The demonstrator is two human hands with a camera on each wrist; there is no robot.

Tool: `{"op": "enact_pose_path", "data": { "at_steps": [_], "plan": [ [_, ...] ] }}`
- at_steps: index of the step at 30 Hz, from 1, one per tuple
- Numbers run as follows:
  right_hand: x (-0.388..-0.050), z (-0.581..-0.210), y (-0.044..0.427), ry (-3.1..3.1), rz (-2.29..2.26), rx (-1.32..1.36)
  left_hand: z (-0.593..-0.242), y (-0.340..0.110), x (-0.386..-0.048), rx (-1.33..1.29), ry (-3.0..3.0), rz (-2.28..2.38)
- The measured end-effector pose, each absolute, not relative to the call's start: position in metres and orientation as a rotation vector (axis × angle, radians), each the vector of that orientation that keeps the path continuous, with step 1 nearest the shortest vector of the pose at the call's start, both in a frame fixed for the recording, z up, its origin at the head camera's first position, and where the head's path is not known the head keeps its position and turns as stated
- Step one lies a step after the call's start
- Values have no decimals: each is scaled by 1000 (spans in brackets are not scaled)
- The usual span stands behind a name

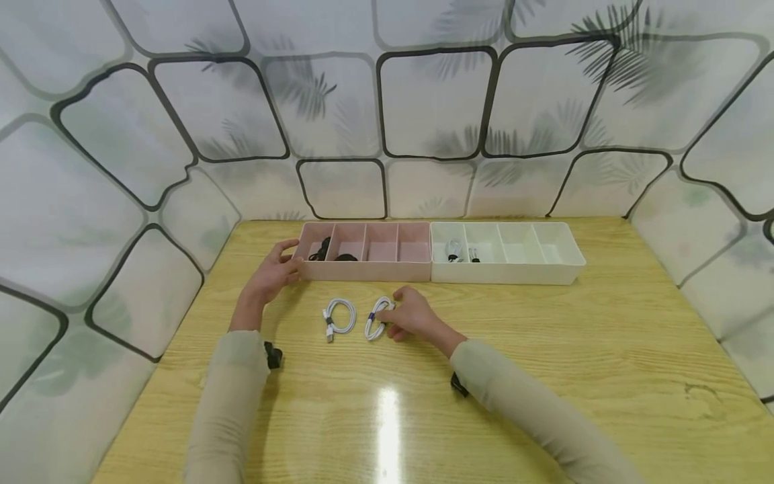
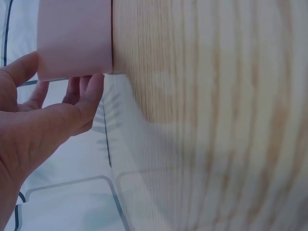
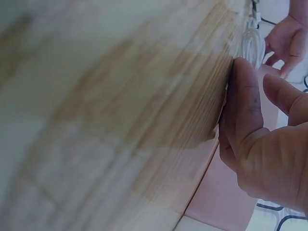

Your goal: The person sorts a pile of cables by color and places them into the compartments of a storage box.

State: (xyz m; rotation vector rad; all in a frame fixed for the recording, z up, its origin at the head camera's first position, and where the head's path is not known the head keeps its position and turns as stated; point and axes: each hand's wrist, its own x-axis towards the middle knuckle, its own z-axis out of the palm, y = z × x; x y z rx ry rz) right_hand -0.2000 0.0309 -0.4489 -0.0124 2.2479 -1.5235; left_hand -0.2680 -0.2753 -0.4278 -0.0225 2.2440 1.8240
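My left hand [image 1: 273, 274] rests against the left end of a pink divided box [image 1: 369, 271], its fingers spread along the end wall; in the left wrist view its fingertips touch the box's edge. My right hand [image 1: 417, 314] lies low over the table at the right side of a coiled white cable [image 1: 371, 329] with a blue-purple tie. Thumb and forefinger stand apart in the right wrist view, the forefinger's tip beside the coil [image 3: 253, 45]. Left of it lies another coiled white cable [image 1: 343, 302] with a dark tie and its plug toward me.
A white divided box [image 1: 502, 273] adjoins the pink one on the right. Black items [image 1: 320, 250] sit in the pink box's two left compartments; small clear and black items [image 1: 453, 250] sit in the white box's two left compartments. Patterned fabric walls surround the wooden table [image 1: 605, 376].
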Motion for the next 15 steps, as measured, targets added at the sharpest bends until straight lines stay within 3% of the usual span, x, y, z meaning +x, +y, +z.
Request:
{"op": "enact_pose_path", "data": {
  "at_steps": [15],
  "plan": [
    [-199,-447,26,2252,-1530,-12,-429,-275,-269,-41,2248,1818]
  ]
}}
